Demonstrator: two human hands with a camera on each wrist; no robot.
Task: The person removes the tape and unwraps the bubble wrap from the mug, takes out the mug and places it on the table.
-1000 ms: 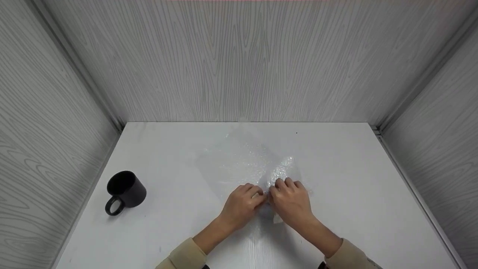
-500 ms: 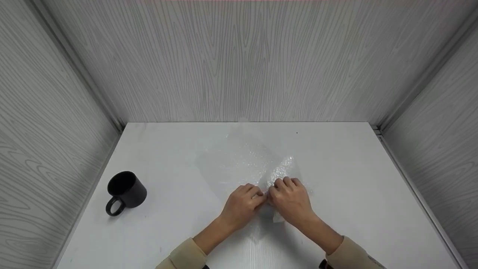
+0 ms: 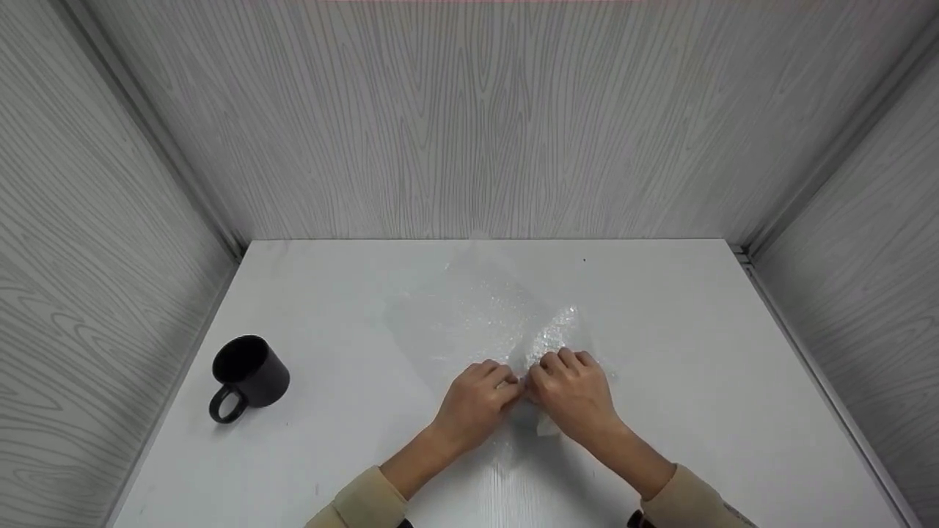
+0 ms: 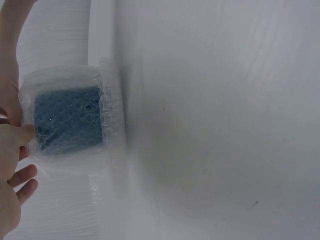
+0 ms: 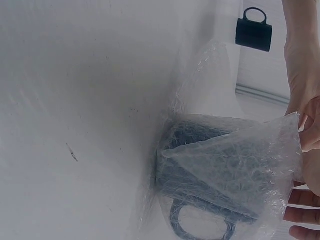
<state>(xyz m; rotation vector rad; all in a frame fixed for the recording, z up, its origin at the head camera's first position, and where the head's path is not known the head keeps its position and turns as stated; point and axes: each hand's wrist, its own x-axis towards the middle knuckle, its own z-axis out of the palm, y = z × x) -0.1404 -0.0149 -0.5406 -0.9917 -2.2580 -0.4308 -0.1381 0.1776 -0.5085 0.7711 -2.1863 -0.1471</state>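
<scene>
A dark mug stands wrapped in clear bubble wrap, its handle showing through the film in the right wrist view. From the left wrist side, the mug appears as a dark blue block behind the bubbles. My left hand pinches the wrap at the mug's top. Close beside it, my right hand holds gathered wrap with curled fingers. A folded, pointed flap hangs down the mug's side in the right wrist view. The hands hide most of the mug in the head view.
A second mug, black and unwrapped, sits on the left of the white table, its handle toward me. More of the wrap spreads flat toward the back. Grey wood-grain panels enclose the table at the back and both sides.
</scene>
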